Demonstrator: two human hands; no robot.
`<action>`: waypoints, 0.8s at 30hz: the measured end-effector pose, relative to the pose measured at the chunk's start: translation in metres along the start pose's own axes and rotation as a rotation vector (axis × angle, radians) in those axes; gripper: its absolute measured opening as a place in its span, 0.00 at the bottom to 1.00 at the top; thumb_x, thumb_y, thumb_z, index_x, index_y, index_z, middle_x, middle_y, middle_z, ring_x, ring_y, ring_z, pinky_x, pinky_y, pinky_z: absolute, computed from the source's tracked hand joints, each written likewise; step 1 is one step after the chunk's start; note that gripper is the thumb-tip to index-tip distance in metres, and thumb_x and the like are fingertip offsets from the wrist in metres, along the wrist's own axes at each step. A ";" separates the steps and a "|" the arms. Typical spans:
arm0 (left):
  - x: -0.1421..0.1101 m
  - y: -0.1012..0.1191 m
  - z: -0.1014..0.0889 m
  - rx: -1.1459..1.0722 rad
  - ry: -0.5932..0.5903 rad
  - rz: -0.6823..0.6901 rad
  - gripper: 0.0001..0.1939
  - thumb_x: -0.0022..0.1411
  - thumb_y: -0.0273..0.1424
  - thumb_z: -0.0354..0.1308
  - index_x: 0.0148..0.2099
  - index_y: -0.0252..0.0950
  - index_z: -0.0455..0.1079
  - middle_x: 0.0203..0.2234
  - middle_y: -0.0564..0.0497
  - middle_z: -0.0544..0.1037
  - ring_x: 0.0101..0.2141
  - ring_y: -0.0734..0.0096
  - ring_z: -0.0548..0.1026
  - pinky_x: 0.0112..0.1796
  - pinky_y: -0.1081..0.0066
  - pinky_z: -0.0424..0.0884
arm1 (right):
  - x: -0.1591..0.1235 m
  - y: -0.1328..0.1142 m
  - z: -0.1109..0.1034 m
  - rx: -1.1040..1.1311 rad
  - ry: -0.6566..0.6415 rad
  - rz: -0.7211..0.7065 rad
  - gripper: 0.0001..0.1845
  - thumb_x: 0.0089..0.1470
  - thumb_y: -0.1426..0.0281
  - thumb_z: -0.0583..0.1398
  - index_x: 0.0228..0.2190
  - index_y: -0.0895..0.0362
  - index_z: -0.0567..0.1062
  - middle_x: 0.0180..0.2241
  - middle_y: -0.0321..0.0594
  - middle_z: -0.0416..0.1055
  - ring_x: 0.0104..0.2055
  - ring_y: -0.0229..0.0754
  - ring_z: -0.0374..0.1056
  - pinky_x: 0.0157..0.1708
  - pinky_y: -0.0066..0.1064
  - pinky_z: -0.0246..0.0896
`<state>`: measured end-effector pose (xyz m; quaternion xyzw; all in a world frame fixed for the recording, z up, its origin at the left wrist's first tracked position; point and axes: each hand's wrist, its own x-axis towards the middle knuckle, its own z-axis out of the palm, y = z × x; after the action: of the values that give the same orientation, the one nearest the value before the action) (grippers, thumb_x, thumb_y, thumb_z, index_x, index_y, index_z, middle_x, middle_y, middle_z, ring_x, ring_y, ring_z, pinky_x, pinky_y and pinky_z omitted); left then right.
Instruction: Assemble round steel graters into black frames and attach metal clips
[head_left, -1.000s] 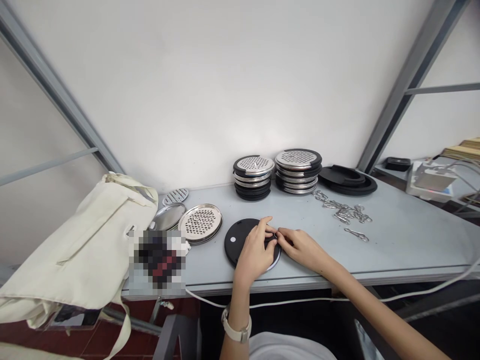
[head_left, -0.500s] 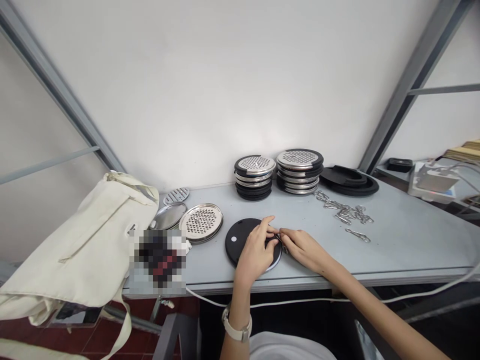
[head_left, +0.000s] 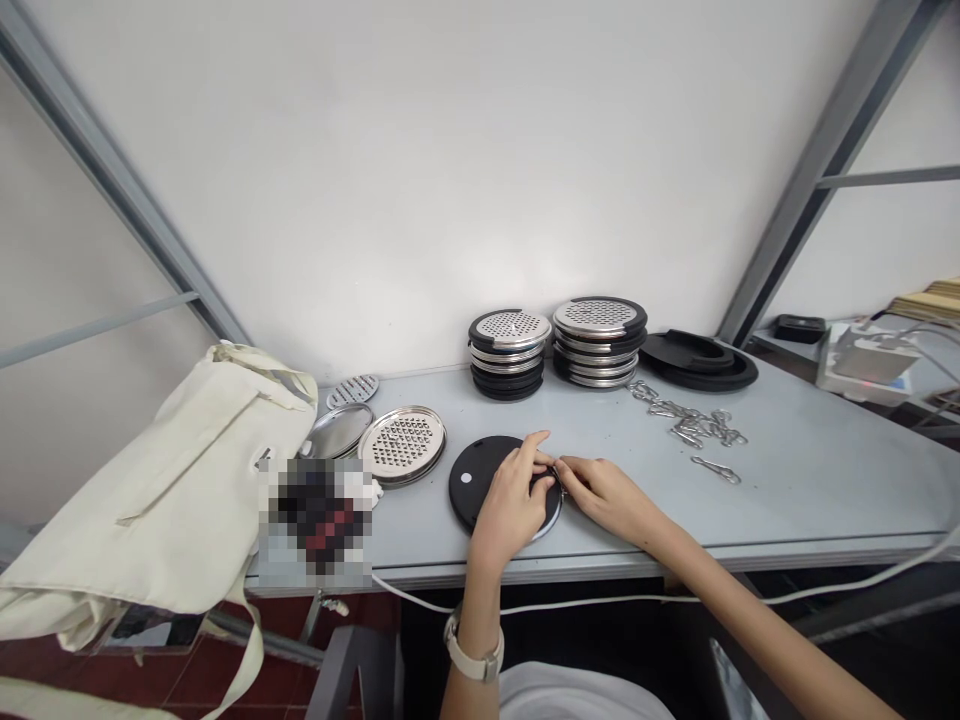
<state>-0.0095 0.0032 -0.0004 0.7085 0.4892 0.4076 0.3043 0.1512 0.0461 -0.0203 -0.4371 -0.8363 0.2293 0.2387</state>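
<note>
A black round disc point(head_left: 489, 450) with a white dot and a pale lower edge lies near the table's front. My left hand point(head_left: 514, 495) rests over its right part, thumb and forefinger gripping near the rim, other fingers raised. At that right edge my right hand point(head_left: 596, 487) pinches a small metal snap hook point(head_left: 559, 480), mostly covered by fingers. Whether the hook passes through the disc, I cannot tell. To the right, loose metal snap hooks point(head_left: 694, 422) lie in a pile, with a single snap hook point(head_left: 716, 470) apart from it.
Two stacks of round graters with black rims, a left stack point(head_left: 508, 358) and a right stack point(head_left: 600, 345), stand by the wall. Black rings point(head_left: 705, 372) lie beside them. Metal grater plates point(head_left: 401, 443) sit left, near a cream bag point(head_left: 172, 480). A white cable point(head_left: 600, 603) crosses the front.
The right fingers and the snap hook have shifted slightly left, closer against the disc's edge. The disc has moved very slightly left; the left hand keeps its place.
</note>
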 end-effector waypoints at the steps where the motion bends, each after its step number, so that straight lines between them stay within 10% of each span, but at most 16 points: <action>1: 0.000 0.000 0.000 0.000 -0.001 -0.001 0.26 0.61 0.20 0.48 0.60 0.43 0.58 0.43 0.49 0.75 0.45 0.68 0.72 0.52 0.61 0.67 | 0.000 0.000 0.000 -0.013 -0.001 0.001 0.20 0.63 0.64 0.44 0.26 0.56 0.68 0.23 0.38 0.71 0.23 0.38 0.64 0.26 0.28 0.51; 24: 0.001 0.001 -0.002 -0.012 -0.006 -0.008 0.27 0.60 0.19 0.48 0.60 0.44 0.58 0.44 0.50 0.74 0.45 0.69 0.72 0.51 0.63 0.67 | 0.000 0.001 0.005 -0.011 0.042 0.005 0.14 0.59 0.65 0.48 0.23 0.54 0.62 0.19 0.32 0.64 0.20 0.35 0.58 0.23 0.27 0.48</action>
<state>-0.0103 0.0034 0.0017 0.7058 0.4886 0.4072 0.3119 0.1488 0.0456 -0.0250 -0.4452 -0.8312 0.2161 0.2534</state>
